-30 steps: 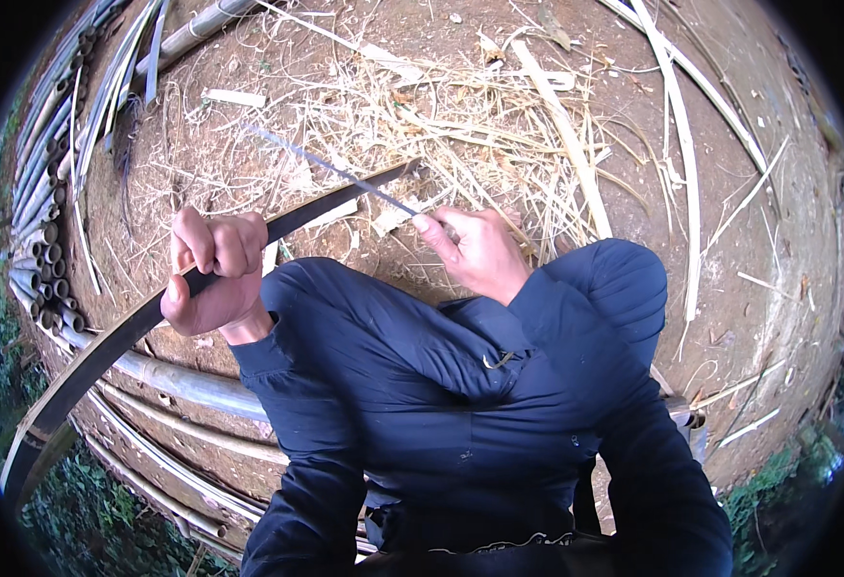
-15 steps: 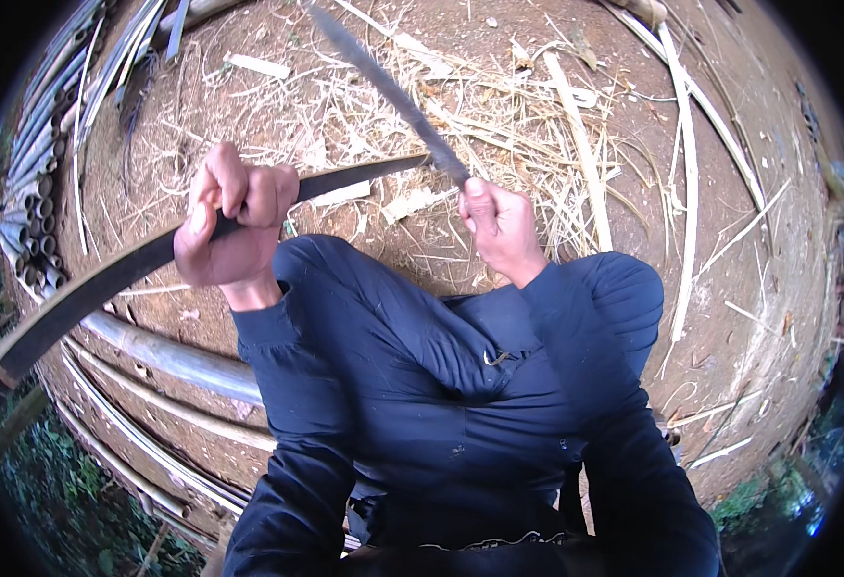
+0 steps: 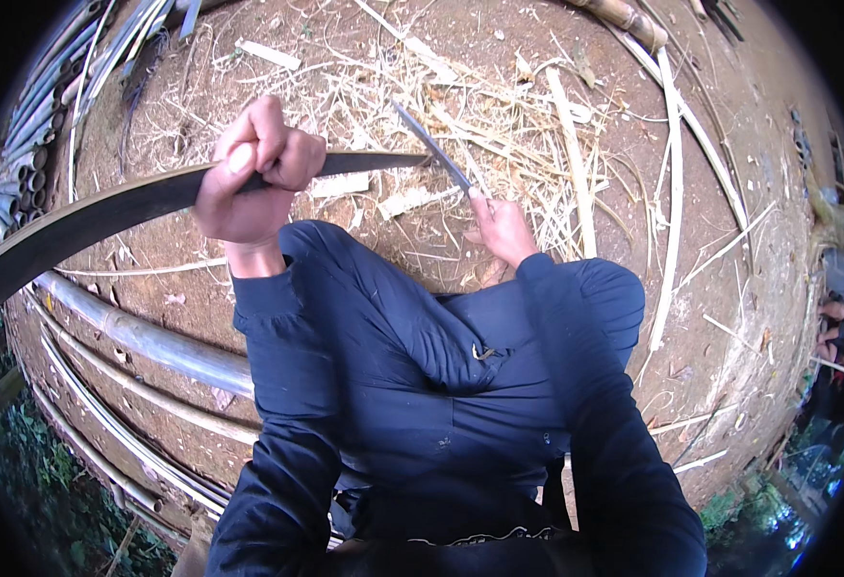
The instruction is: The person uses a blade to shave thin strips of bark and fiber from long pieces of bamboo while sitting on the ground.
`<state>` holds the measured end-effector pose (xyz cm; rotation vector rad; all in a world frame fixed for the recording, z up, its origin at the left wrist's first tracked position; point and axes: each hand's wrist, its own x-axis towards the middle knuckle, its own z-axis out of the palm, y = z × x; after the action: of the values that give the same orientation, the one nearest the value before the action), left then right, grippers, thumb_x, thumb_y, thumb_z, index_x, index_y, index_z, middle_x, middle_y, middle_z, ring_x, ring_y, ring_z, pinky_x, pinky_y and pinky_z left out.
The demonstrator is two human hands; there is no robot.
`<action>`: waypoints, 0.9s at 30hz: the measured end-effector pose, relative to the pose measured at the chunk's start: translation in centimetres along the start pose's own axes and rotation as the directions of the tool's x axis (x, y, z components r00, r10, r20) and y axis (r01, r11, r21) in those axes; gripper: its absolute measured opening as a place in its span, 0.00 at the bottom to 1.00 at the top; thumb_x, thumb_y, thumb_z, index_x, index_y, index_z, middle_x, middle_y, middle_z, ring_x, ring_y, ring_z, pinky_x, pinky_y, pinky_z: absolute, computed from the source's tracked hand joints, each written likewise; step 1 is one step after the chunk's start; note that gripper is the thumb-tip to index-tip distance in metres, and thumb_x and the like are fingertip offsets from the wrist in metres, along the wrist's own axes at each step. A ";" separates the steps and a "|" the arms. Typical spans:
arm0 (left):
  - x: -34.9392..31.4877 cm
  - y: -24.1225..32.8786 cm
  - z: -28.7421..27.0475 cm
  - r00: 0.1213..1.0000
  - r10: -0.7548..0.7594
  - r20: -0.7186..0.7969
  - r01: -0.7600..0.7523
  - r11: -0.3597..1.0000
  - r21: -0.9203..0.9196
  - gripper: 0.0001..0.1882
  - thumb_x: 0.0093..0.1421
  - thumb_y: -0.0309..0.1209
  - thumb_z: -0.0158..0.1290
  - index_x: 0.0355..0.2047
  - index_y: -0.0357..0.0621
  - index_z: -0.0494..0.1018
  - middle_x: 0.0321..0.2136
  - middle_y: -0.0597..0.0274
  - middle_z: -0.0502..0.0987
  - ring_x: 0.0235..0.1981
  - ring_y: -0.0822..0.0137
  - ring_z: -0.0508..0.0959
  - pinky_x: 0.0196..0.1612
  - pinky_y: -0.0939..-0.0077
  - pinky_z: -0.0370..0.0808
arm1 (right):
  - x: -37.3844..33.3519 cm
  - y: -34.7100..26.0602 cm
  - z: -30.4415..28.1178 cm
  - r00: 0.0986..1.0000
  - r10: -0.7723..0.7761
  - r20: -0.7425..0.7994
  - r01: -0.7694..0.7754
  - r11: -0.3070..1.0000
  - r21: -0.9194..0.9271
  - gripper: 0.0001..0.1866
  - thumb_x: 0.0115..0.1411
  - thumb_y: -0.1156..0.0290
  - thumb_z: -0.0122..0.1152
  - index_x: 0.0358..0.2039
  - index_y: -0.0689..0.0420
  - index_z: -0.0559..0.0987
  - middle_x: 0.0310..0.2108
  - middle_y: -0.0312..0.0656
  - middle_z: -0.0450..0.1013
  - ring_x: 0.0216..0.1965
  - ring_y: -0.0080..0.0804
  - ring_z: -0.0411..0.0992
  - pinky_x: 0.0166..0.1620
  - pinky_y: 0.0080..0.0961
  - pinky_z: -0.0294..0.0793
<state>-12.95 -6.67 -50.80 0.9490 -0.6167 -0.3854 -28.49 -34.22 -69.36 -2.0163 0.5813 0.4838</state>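
Note:
A long split bamboo strip [image 3: 119, 213], dark on its outer side, runs from the far left edge of the view across to the middle. My left hand [image 3: 256, 183] is closed around it, thumb on top. In my right hand [image 3: 502, 231] is a long-bladed knife [image 3: 431, 145], its handle mostly hidden by the fingers. The blade slants up and to the left and meets or crosses the strip's tapered right end; I cannot tell how deep it sits there. Below both hands are my folded legs in dark trousers.
Pale bamboo shavings [image 3: 499, 125] litter the soil beyond my hands. A flat split piece [image 3: 576, 159] and longer strips [image 3: 673, 202] lie to the right. Stacked bamboo tubes [image 3: 29, 183] stand at the far left. A thick pole [image 3: 152, 341] lies beside my left leg.
The knife blade, raised and blurred before, has come down to the strip's end. My left hand and the strip have shifted slightly up and right in the view, which has also moved.

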 end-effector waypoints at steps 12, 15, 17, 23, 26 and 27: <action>3.4 0.2 -0.4 0.998 -0.037 0.054 0.035 0.999 0.039 0.17 0.63 0.47 0.43 0.24 0.50 0.56 0.13 0.74 0.52 0.16 0.76 0.47 0.23 0.75 0.46 | -1.2 -3.6 -0.6 0.993 0.121 0.007 -0.121 0.992 0.026 0.32 0.73 0.47 0.46 0.21 0.61 0.76 0.12 0.36 0.66 0.17 0.22 0.68 0.24 0.24 0.66; 4.9 -0.3 -2.0 0.997 -0.046 0.064 0.047 0.999 -0.021 0.17 0.64 0.46 0.42 0.24 0.52 0.55 0.12 0.74 0.51 0.15 0.77 0.46 0.22 0.75 0.47 | -2.0 -4.5 -0.4 0.978 -0.188 -0.091 0.197 0.976 0.089 0.32 0.73 0.47 0.46 0.20 0.60 0.76 0.12 0.34 0.66 0.16 0.18 0.65 0.22 0.22 0.63; 6.4 -0.3 -3.1 0.993 0.013 0.121 0.010 0.982 -0.187 0.17 0.67 0.42 0.43 0.23 0.49 0.59 0.13 0.72 0.53 0.13 0.75 0.51 0.19 0.76 0.53 | -2.7 -5.8 0.0 0.974 -0.182 -0.136 0.210 0.949 0.236 0.31 0.72 0.46 0.48 0.21 0.59 0.76 0.13 0.36 0.69 0.17 0.24 0.70 0.24 0.25 0.68; 10.0 -0.5 -5.0 0.985 -0.159 0.064 0.168 0.967 -0.192 0.19 0.64 0.45 0.43 0.20 0.51 0.56 0.11 0.74 0.51 0.11 0.76 0.49 0.16 0.77 0.49 | -1.6 -2.9 -0.2 0.999 0.005 -0.048 -0.001 0.997 0.080 0.32 0.73 0.48 0.46 0.21 0.62 0.75 0.14 0.38 0.69 0.17 0.24 0.72 0.22 0.22 0.70; 12.4 -0.9 -5.2 0.970 -0.208 0.127 0.228 0.957 -0.178 0.18 0.64 0.44 0.44 0.20 0.51 0.57 0.11 0.74 0.52 0.10 0.77 0.50 0.15 0.79 0.50 | -2.2 -4.4 -0.5 0.992 -0.093 -0.081 0.112 0.956 0.271 0.31 0.73 0.49 0.46 0.23 0.63 0.76 0.14 0.39 0.70 0.16 0.25 0.72 0.22 0.22 0.70; 12.4 -0.6 -5.5 0.972 -0.194 0.132 0.215 0.962 -0.166 0.18 0.63 0.44 0.44 0.20 0.52 0.56 0.11 0.75 0.53 0.10 0.78 0.50 0.15 0.79 0.50 | -2.5 -4.8 -0.1 0.990 -0.113 -0.087 0.139 0.902 0.409 0.31 0.73 0.49 0.46 0.23 0.63 0.76 0.14 0.40 0.70 0.16 0.26 0.72 0.22 0.23 0.70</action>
<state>0.02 -10.41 -49.75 0.8237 -0.5786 -0.6735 -27.73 -31.71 -64.69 -1.6505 0.5355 0.1968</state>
